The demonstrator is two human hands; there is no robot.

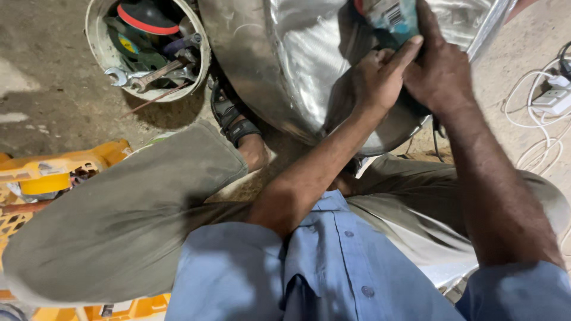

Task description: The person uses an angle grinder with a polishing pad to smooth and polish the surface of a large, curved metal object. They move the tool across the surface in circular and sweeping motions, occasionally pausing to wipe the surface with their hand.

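Observation:
A large shiny steel vessel (pixel 279 65) rests between my legs on the ground. Both my hands grip a teal power tool (pixel 394 18) pressed against its inner surface. My left hand (pixel 376 77) wraps the tool's lower body, one finger stretched up along it. My right hand (pixel 441 68) clasps the tool from the right side. The tool's working end is hidden behind my hands.
A white bucket (pixel 95 41) at upper left holds spanners, discs and other tools. An orange plastic crate (pixel 53 169) sits at left under my knee. White cables and a power strip (pixel 553 101) lie at right. My sandalled foot (pixel 235 119) rests beside the vessel.

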